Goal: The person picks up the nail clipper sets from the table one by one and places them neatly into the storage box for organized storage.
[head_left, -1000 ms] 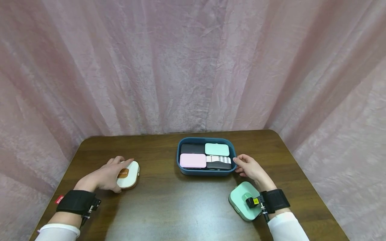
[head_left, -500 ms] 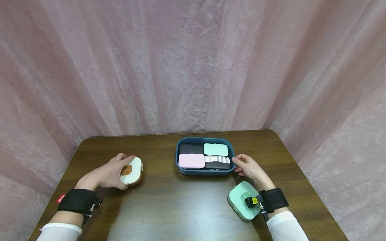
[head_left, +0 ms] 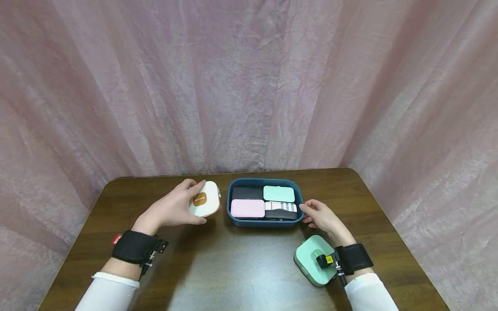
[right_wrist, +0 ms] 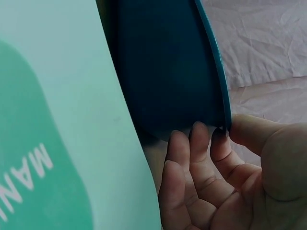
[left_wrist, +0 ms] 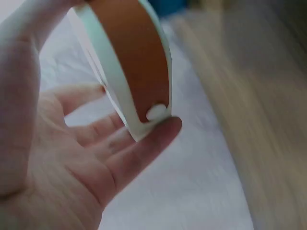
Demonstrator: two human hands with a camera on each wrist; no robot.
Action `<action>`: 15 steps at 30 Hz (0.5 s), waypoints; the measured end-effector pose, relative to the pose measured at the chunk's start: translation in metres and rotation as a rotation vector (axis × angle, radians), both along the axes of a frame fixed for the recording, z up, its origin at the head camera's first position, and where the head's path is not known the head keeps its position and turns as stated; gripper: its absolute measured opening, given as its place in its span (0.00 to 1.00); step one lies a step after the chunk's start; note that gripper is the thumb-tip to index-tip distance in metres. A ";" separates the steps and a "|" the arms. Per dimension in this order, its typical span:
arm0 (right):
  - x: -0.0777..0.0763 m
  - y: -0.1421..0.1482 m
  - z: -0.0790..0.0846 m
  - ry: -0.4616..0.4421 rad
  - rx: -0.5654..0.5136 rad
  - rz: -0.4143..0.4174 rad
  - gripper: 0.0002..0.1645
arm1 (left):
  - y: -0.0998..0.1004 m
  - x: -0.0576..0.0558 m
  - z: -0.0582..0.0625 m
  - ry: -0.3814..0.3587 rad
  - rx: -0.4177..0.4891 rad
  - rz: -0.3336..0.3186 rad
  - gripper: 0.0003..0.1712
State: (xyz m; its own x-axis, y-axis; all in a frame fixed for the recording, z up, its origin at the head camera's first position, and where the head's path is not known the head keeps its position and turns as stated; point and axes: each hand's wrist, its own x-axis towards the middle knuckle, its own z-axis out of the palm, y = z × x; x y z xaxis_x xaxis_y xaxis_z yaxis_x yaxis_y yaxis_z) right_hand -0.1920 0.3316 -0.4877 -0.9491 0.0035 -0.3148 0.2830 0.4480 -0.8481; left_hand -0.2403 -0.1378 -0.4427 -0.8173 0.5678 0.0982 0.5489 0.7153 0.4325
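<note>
My left hand (head_left: 175,206) grips a white square case (head_left: 210,199) with rounded corners and a brown patch on its lid, thumb and fingers on its edges. It is held tilted over the table, just left of a blue basket (head_left: 256,223). A brown band (left_wrist: 136,52) with a white button runs along the case's side in the left wrist view. My right hand (head_left: 326,219) pinches the basket's right rim between thumb and index finger. Inside the basket lie a black case (head_left: 247,192), a mint case (head_left: 279,193), a pink case (head_left: 247,208) and a striped-and-black case (head_left: 281,214).
A green square case (head_left: 309,257) lies on the wooden table (head_left: 221,268) below my right forearm, partly covered by the wrist camera. It looms large in the right wrist view. Pink curtains (head_left: 249,86) hang behind the table's back edge.
The left hand has lifted the white case and carried it right and back toward the basket. My right hand keeps its hold on the rim; the basket stays in place.
</note>
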 end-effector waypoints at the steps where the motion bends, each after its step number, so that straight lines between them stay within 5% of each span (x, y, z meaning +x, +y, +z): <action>1: 0.000 0.000 0.000 0.000 0.002 -0.001 0.22 | 0.010 0.000 0.002 0.010 0.010 -0.008 0.68; 8: 0.001 -0.004 0.000 0.007 -0.010 0.003 0.23 | 0.070 -0.001 0.010 0.030 0.026 -0.038 0.69; 15: 0.004 -0.008 -0.001 -0.005 -0.029 0.019 0.23 | 0.109 -0.003 0.010 -0.003 -0.023 -0.058 0.67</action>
State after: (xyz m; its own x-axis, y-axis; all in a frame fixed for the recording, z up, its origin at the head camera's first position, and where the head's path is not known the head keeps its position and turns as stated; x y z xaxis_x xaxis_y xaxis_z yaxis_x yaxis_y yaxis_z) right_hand -0.1883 0.3241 -0.4891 -0.9474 -0.0239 -0.3192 0.2788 0.4285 -0.8595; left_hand -0.2434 -0.0292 -0.4325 -0.7835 0.6160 0.0823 0.5881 0.6921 0.4184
